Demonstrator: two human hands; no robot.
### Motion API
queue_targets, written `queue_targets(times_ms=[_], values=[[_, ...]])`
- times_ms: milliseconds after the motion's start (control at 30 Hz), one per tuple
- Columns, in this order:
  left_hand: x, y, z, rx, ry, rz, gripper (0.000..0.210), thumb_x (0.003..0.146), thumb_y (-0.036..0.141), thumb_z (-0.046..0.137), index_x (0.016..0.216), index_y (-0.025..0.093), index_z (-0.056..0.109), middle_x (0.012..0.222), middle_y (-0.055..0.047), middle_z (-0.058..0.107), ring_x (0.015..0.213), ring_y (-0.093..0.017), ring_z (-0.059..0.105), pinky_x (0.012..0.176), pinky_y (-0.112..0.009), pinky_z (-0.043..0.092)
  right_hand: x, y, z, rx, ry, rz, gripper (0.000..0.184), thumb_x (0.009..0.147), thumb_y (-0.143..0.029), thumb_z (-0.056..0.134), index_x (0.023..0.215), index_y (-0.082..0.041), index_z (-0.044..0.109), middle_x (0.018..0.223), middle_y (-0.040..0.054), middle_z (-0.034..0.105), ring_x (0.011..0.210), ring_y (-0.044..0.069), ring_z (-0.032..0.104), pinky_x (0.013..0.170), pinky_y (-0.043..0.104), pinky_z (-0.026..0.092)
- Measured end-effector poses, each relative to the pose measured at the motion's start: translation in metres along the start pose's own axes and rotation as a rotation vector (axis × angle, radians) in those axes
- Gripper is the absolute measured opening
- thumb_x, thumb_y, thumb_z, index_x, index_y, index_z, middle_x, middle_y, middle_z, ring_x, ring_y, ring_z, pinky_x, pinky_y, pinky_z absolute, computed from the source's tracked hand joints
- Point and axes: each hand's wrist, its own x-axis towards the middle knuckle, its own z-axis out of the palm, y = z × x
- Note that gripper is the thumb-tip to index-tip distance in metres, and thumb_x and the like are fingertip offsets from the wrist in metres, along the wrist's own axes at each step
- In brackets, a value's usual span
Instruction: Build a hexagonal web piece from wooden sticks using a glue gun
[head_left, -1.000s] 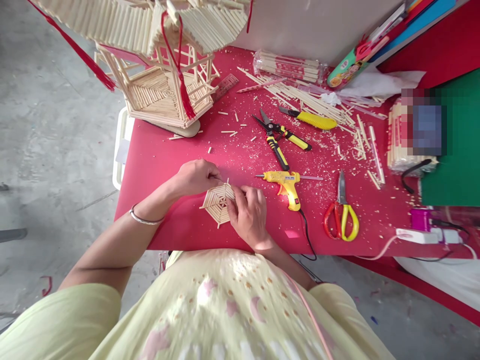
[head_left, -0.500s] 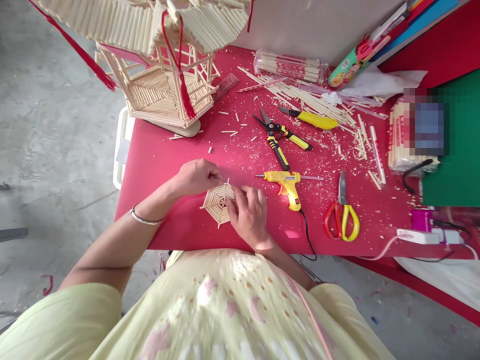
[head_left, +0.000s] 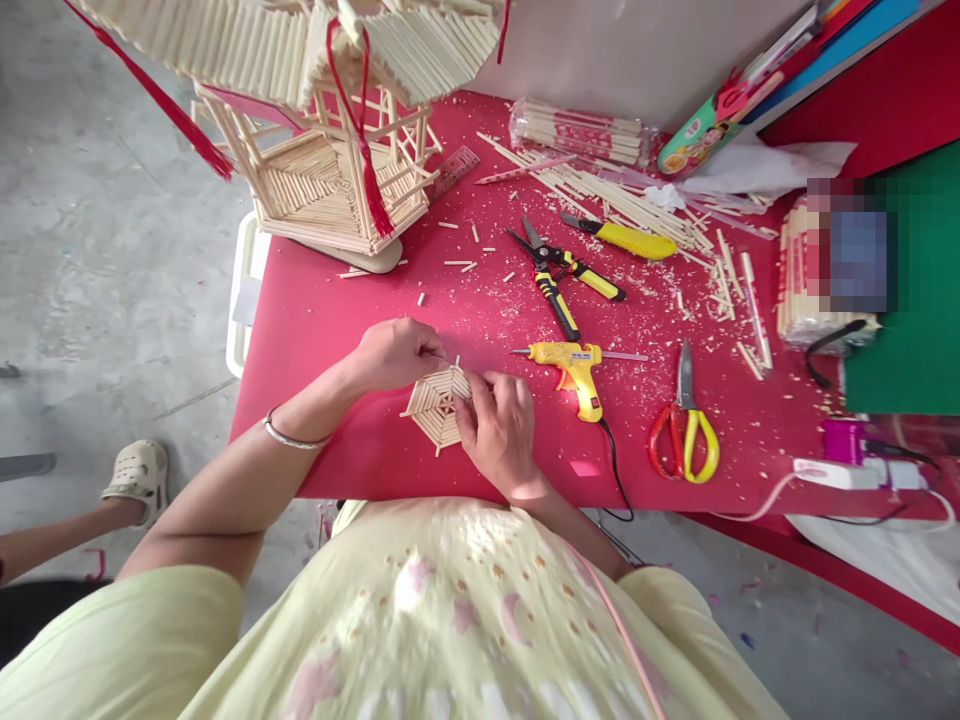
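A small hexagonal stick panel [head_left: 433,412], built of pale sticks in rings around a spoked centre, lies near the table's front edge. My right hand [head_left: 498,425] grips its right side between thumb and fingers. At its upper left edge my left hand [head_left: 401,352] is closed, fingertips pinched close to the panel; what they pinch, if anything, is hidden. A yellow hot glue gun [head_left: 574,370] with a glue stick in its back lies just right of my right hand, its nozzle pointing left.
A stick pavilion model [head_left: 337,190] with red tassels stands at the back left. Pliers [head_left: 559,275], a yellow utility knife [head_left: 634,240], scissors [head_left: 684,425], loose sticks [head_left: 622,195] and shavings lie on the red table [head_left: 315,300]. A power strip [head_left: 836,474] sits at right.
A person's leg and foot in a light clog have come into view on the floor at the left. My hands and the panel stay practically still.
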Motion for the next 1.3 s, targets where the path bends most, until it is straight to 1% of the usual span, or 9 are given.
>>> queue_targets(times_ms=[333, 500, 633, 733, 833, 967, 1067, 1133, 1300], values=[[0.001, -0.001, -0.001, 0.018, -0.011, -0.005, 0.025, 0.078, 0.035, 0.061, 0.087, 0.023, 0.081, 0.086, 0.001, 0.078, 0.078, -0.016, 0.067, 0.071, -0.025, 0.046, 0.000, 0.001, 0.001, 0.001, -0.009, 0.005, 0.042, 0.105, -0.040, 0.047, 0.138, -0.017, 0.059, 0.116, 0.0137, 0.060, 0.107, 0.029, 0.052, 0.093, 0.045, 0.044], [-0.001, 0.000, -0.002, 0.001, -0.007, 0.021, 0.024, 0.079, 0.036, 0.061, 0.086, 0.023, 0.081, 0.086, 0.000, 0.078, 0.080, -0.017, 0.067, 0.072, -0.027, 0.046, 0.000, 0.001, 0.001, 0.000, 0.002, -0.007, 0.042, 0.105, -0.039, 0.046, 0.139, -0.017, 0.059, 0.117, 0.0142, 0.060, 0.108, 0.029, 0.052, 0.093, 0.046, 0.044], [0.001, -0.005, 0.000, -0.056, 0.010, 0.046, 0.024, 0.080, 0.038, 0.063, 0.083, 0.022, 0.080, 0.080, 0.000, 0.076, 0.075, -0.016, 0.066, 0.069, -0.026, 0.046, -0.001, 0.000, 0.001, 0.009, 0.005, -0.005, 0.041, 0.105, -0.039, 0.046, 0.138, -0.018, 0.059, 0.117, 0.0142, 0.061, 0.108, 0.029, 0.053, 0.094, 0.046, 0.045], [0.004, -0.014, -0.002, -0.161, 0.017, 0.091, 0.029, 0.082, 0.043, 0.064, 0.083, 0.019, 0.079, 0.078, -0.002, 0.076, 0.073, -0.016, 0.066, 0.066, -0.025, 0.048, -0.003, 0.001, 0.002, 0.018, 0.026, -0.005, 0.041, 0.105, -0.038, 0.046, 0.139, -0.018, 0.058, 0.119, 0.0142, 0.062, 0.111, 0.029, 0.054, 0.096, 0.046, 0.046], [0.004, -0.023, -0.010, -0.260, 0.019, 0.143, 0.030, 0.082, 0.044, 0.067, 0.087, 0.018, 0.080, 0.086, -0.004, 0.078, 0.079, -0.017, 0.068, 0.074, -0.026, 0.052, -0.004, 0.001, 0.004, 0.044, 0.077, -0.013, 0.045, 0.106, -0.040, 0.047, 0.143, -0.016, 0.055, 0.123, 0.0150, 0.061, 0.114, 0.029, 0.055, 0.099, 0.046, 0.047], [-0.011, -0.034, -0.018, -0.293, 0.064, 0.163, 0.032, 0.082, 0.046, 0.072, 0.097, 0.019, 0.081, 0.097, -0.006, 0.079, 0.087, -0.019, 0.071, 0.082, -0.028, 0.055, -0.011, 0.004, 0.004, 0.073, 0.160, -0.045, 0.047, 0.105, -0.040, 0.049, 0.145, -0.015, 0.054, 0.127, 0.0163, 0.061, 0.116, 0.028, 0.056, 0.100, 0.044, 0.049], [-0.027, -0.042, -0.016, -0.306, 0.083, 0.224, 0.033, 0.082, 0.045, 0.072, 0.103, 0.020, 0.080, 0.102, -0.007, 0.078, 0.091, -0.020, 0.071, 0.084, -0.029, 0.056, -0.024, 0.009, 0.001, 0.059, 0.217, -0.044, 0.046, 0.104, -0.039, 0.051, 0.144, -0.017, 0.055, 0.129, 0.0163, 0.061, 0.117, 0.028, 0.057, 0.101, 0.045, 0.050], [-0.037, -0.046, -0.013, -0.266, 0.106, 0.259, 0.033, 0.084, 0.043, 0.070, 0.106, 0.020, 0.079, 0.105, -0.008, 0.076, 0.093, -0.020, 0.071, 0.087, -0.029, 0.055, -0.035, 0.012, -0.001, 0.045, 0.245, -0.025, 0.044, 0.104, -0.037, 0.052, 0.143, -0.018, 0.056, 0.127, 0.0159, 0.062, 0.115, 0.028, 0.059, 0.101, 0.046, 0.051], [-0.045, -0.048, -0.005, -0.139, 0.164, 0.274, 0.033, 0.084, 0.038, 0.065, 0.109, 0.021, 0.079, 0.105, -0.007, 0.075, 0.093, -0.020, 0.069, 0.088, -0.030, 0.054, -0.058, 0.021, -0.007, 0.041, 0.239, -0.006, 0.037, 0.103, -0.030, 0.052, 0.137, -0.019, 0.061, 0.121, 0.0137, 0.066, 0.109, 0.026, 0.061, 0.098, 0.043, 0.051]])
